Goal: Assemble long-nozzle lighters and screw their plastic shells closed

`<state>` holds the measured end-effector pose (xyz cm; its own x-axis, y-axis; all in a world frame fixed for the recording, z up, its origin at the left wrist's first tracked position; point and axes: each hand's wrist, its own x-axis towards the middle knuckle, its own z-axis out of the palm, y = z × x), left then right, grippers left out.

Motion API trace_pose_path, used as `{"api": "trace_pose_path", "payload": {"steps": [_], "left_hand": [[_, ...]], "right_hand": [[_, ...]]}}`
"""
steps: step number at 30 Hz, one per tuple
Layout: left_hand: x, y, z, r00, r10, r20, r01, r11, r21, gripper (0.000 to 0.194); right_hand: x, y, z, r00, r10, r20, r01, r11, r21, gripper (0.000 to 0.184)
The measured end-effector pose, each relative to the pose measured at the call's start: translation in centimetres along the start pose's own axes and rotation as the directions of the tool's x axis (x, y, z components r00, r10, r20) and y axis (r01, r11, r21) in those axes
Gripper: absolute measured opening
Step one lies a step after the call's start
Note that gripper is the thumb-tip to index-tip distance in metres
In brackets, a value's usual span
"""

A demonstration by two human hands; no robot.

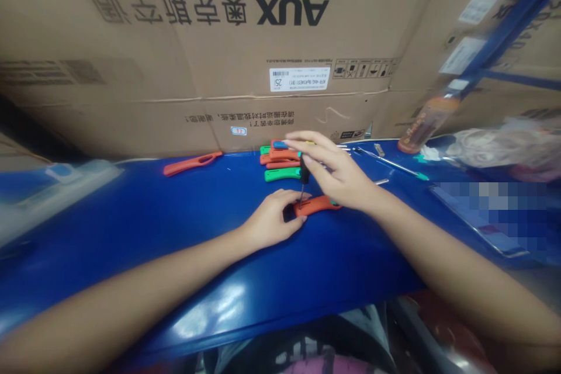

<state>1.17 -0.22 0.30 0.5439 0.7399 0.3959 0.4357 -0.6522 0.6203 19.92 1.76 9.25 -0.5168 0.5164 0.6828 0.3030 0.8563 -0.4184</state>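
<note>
My left hand (pixel 274 219) pinches one end of an orange plastic handle (pixel 318 205) lying on the blue table (pixel 175 228). Its fingers are closed on the handle's left tip. My right hand (pixel 335 172) hovers just above the same handle and grips a small screwdriver (pixel 302 178) with a black handle. The thin shaft points down at the orange handle's left end. Behind my hands lies a pile of orange, green and blue handles (pixel 280 159).
A lone orange handle (pixel 193 163) lies at the back left. Loose metal blades (pixel 385 160) and an orange bottle (pixel 427 123) are at the back right, with a plastic bag beyond. Big cardboard boxes (pixel 245 41) wall off the rear. A tray (pixel 482 216) sits right.
</note>
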Motion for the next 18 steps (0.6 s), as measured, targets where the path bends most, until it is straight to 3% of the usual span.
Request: {"api": "trace_pose_path", "payload": {"steps": [3,9,12,15,16,18], "left_hand": [[0.0,0.0,0.0,1.000,-0.002,0.015,0.002,1.000,0.002,0.036],[0.0,0.0,0.1,1.000,-0.015,0.023,0.014,1.000,0.019,0.036],[0.0,0.0,0.0,0.999,-0.007,0.035,0.006,1.000,0.020,0.036],[0.0,0.1,-0.1,1.000,-0.002,0.031,0.001,1.000,0.018,0.035],[0.0,0.2,-0.1,1.000,-0.004,0.030,0.003,1.000,0.020,0.034],[0.1,0.2,-0.1,0.999,-0.011,0.030,0.010,1.000,0.019,0.033]], "right_hand": [[0.0,0.2,-0.4,0.985,0.026,0.169,-0.051,0.988,0.148,0.035],[-0.3,0.8,0.3,0.997,-0.008,-0.082,0.002,0.997,-0.077,0.043],[0.1,0.2,-0.5,0.999,0.032,0.014,-0.032,0.999,-0.028,0.034],[0.4,-0.5,-1.5,0.981,0.069,0.179,-0.098,0.983,0.158,0.035],[0.4,-0.7,-1.6,0.982,0.062,0.179,-0.095,0.979,0.178,0.033],[0.2,-0.7,-1.5,0.998,0.033,0.061,-0.039,0.994,0.101,0.026]]}}
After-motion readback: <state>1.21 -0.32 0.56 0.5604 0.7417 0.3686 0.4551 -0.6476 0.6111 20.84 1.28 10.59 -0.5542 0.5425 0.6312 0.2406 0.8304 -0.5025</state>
